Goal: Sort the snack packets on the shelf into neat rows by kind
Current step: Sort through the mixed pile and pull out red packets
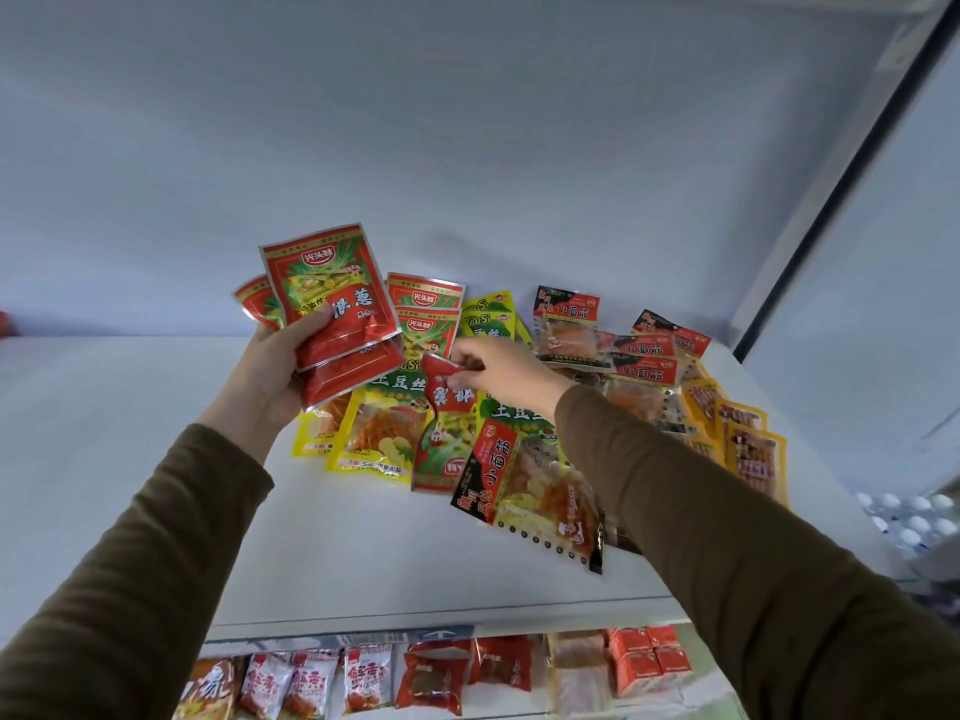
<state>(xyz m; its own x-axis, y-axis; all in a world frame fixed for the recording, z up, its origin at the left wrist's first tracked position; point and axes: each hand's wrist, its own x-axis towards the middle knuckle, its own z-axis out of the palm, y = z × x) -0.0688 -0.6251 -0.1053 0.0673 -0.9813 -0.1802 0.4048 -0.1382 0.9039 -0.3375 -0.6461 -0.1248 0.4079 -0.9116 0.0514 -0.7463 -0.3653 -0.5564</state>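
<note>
- Left hand (270, 366) grips a fan of red packets (332, 298) above the shelf (130, 433).
- Right hand (498, 371) pinches another red packet (441, 423) by its top edge, mid-pile.
- Light, floppy, slick film likely; corners suit pinching.

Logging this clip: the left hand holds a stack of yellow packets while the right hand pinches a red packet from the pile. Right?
Not quite. In the head view the left hand holds red packets, not yellow. The right hand does pinch a red packet from the pile.
</note>
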